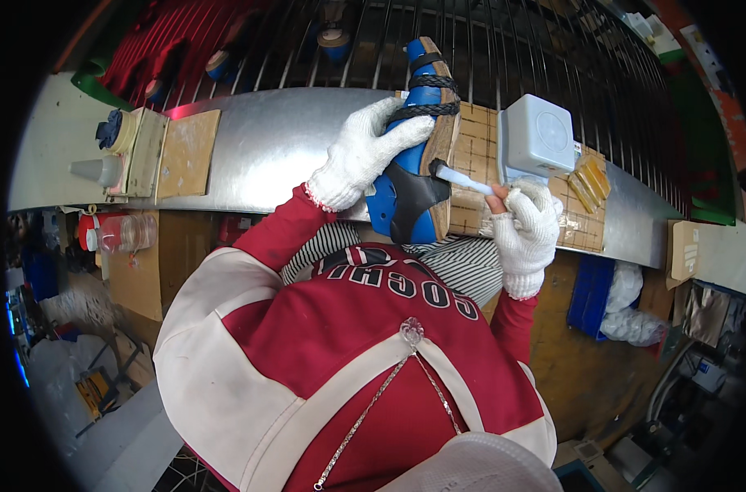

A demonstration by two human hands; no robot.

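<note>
My left hand [358,156], in a white knit glove, grips a blue shoe last [383,203] by its side, fingers wrapped over it. On the last sits a sandal [419,201] with black braided straps and a wide black strap at the near end; its tan sole edge faces right. My right hand [527,225], gloved with some fingertips bare, is closed round the pale handle of a small brush [463,179]. The dark bristles touch the sandal near the sole edge. Just beyond my right hand stands a white plastic container [539,135].
A cardboard sheet [582,236] lies on the metal bench [258,148], with a yellowish block [589,184] on it. Behind runs a rack of metal rods [379,49] carrying several other lasts. At left are a board [188,152], a grey cone [94,170] and a clear jar [127,233].
</note>
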